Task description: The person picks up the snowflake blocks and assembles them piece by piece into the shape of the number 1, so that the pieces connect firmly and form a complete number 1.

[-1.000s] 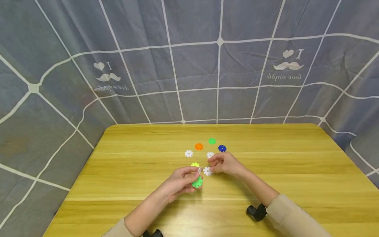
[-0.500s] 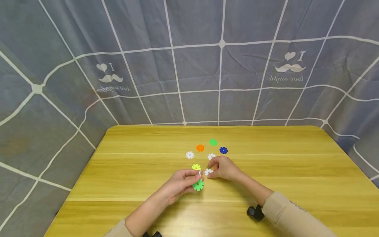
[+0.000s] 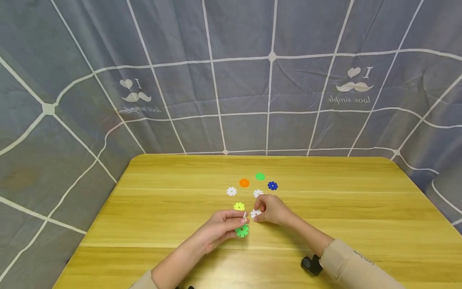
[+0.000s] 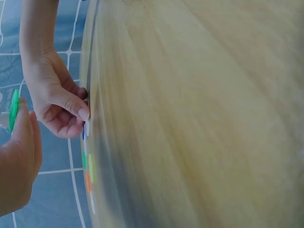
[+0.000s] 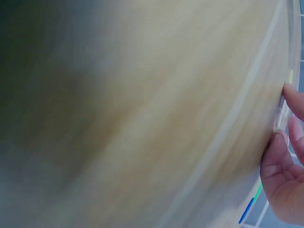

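Over the wooden table my left hand [image 3: 220, 228] holds a green notched disc [image 3: 245, 232] together with a white piece [image 3: 245, 215] that shows edge-on above it. In the left wrist view the green disc [image 4: 14, 110] stands upright against the fingers. My right hand [image 3: 273, 210] is at the tabletop, thumb and fingers on opposite edges of a white notched disc [image 3: 253, 213], pinching it. The fingers hide part of that disc. Close beside the left fingertips lies a yellow disc [image 3: 239, 206].
Farther back lie a white disc [image 3: 229, 191], an orange disc [image 3: 242, 183], a green disc [image 3: 260, 176], a blue disc [image 3: 270, 186] and another white disc [image 3: 256, 193]. A grey curtain [image 3: 242, 92] hangs behind the table [image 3: 162, 224].
My right thumb and fingers have come together on the near white disc's edges. The left hand keeps hold of the green disc and white piece. The head view has tilted slightly up.
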`<move>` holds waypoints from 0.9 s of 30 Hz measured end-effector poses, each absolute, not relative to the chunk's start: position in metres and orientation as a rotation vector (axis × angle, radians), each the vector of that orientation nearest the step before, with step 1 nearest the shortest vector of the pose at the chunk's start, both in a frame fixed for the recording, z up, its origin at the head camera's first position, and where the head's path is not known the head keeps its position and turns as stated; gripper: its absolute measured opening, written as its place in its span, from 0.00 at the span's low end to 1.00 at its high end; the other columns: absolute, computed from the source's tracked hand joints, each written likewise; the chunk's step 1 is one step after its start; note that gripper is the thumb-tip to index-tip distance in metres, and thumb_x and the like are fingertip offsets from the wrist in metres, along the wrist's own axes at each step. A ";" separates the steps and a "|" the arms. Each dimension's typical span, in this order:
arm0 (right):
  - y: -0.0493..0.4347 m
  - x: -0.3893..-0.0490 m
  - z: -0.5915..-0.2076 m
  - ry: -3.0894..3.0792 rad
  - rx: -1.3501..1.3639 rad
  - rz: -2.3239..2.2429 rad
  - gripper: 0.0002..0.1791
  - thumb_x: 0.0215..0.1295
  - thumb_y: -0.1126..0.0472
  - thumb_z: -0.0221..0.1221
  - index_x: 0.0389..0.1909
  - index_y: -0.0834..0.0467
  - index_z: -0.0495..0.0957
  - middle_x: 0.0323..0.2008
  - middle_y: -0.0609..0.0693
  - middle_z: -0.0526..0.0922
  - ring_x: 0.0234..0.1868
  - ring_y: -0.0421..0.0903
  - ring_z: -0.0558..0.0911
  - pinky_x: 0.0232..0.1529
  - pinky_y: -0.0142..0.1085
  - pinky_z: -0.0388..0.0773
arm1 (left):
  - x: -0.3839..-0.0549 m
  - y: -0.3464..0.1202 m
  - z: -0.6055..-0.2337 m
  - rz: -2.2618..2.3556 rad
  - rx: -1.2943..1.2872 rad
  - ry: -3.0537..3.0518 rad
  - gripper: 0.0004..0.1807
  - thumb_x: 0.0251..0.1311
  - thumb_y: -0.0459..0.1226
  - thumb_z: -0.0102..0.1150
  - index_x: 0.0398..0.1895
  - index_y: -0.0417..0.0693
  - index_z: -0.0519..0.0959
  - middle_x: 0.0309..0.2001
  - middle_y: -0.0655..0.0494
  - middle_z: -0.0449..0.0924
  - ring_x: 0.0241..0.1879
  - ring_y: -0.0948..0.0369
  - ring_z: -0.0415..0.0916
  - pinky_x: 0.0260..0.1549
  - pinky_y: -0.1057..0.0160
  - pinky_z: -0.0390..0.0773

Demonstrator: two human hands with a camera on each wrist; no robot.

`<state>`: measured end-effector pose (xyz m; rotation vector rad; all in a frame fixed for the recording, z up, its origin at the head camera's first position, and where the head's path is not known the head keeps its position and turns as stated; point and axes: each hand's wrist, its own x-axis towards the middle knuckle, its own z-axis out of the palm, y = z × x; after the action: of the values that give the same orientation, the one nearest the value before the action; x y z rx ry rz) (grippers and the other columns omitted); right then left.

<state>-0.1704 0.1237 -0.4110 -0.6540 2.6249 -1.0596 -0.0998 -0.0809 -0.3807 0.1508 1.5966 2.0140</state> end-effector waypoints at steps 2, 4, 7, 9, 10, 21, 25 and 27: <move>0.124 -0.171 -0.410 2.633 -0.658 -1.054 0.15 0.42 0.66 0.73 0.29 0.60 0.75 0.20 0.45 0.69 0.22 0.40 0.67 0.22 0.29 0.65 | -0.100 -0.081 -0.381 2.015 0.154 1.595 0.26 0.63 0.33 0.54 0.59 0.22 0.63 0.48 0.45 0.77 0.39 0.64 0.76 0.43 0.67 0.78; 0.123 -0.172 -0.409 2.641 -0.664 -1.035 0.15 0.42 0.66 0.73 0.29 0.60 0.76 0.19 0.45 0.69 0.21 0.40 0.67 0.22 0.29 0.65 | -0.100 -0.081 -0.380 2.016 0.156 1.596 0.26 0.63 0.33 0.54 0.59 0.22 0.63 0.48 0.44 0.77 0.40 0.64 0.76 0.43 0.67 0.78; 0.123 -0.173 -0.407 2.653 -0.683 -0.982 0.14 0.43 0.65 0.73 0.27 0.59 0.76 0.18 0.45 0.69 0.21 0.40 0.67 0.21 0.29 0.65 | -0.101 -0.082 -0.379 2.014 0.154 1.599 0.27 0.63 0.33 0.54 0.59 0.22 0.63 0.48 0.44 0.77 0.39 0.65 0.76 0.43 0.67 0.78; 0.123 -0.172 -0.406 2.651 -0.695 -0.958 0.15 0.43 0.65 0.73 0.27 0.59 0.75 0.18 0.45 0.69 0.21 0.40 0.67 0.22 0.29 0.65 | -0.101 -0.082 -0.379 2.012 0.148 1.604 0.26 0.63 0.33 0.54 0.59 0.22 0.63 0.48 0.44 0.77 0.38 0.65 0.76 0.42 0.67 0.78; 0.123 -0.172 -0.406 2.651 -0.706 -0.949 0.15 0.43 0.65 0.73 0.27 0.59 0.75 0.18 0.45 0.69 0.21 0.40 0.67 0.22 0.29 0.65 | -0.101 -0.082 -0.379 2.010 0.144 1.607 0.26 0.63 0.33 0.54 0.59 0.23 0.64 0.47 0.44 0.77 0.38 0.65 0.76 0.42 0.67 0.78; 0.125 -0.176 -0.405 2.487 -0.679 -1.131 0.13 0.46 0.70 0.69 0.30 0.62 0.74 0.18 0.46 0.69 0.19 0.40 0.67 0.20 0.28 0.66 | -0.103 -0.083 -0.381 2.010 0.112 1.615 0.28 0.62 0.33 0.55 0.59 0.22 0.63 0.51 0.39 0.74 0.39 0.65 0.76 0.44 0.66 0.78; 0.128 -0.176 -0.405 2.361 -0.582 -1.253 0.12 0.51 0.69 0.67 0.34 0.64 0.75 0.16 0.47 0.71 0.16 0.40 0.70 0.18 0.29 0.70 | -0.103 -0.083 -0.383 2.008 0.100 1.622 0.27 0.62 0.33 0.55 0.59 0.22 0.63 0.53 0.36 0.73 0.40 0.64 0.76 0.45 0.66 0.77; 0.128 -0.176 -0.404 2.307 -0.561 -1.315 0.12 0.53 0.68 0.66 0.36 0.65 0.75 0.15 0.48 0.72 0.15 0.41 0.71 0.18 0.30 0.71 | -0.103 -0.083 -0.383 2.004 0.092 1.625 0.27 0.62 0.33 0.55 0.59 0.23 0.63 0.53 0.35 0.73 0.41 0.63 0.76 0.46 0.65 0.77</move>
<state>-0.1759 0.1280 -0.4039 -0.5607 2.3068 -1.3152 -0.1030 -0.0835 -0.3835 0.0922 1.6254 2.0037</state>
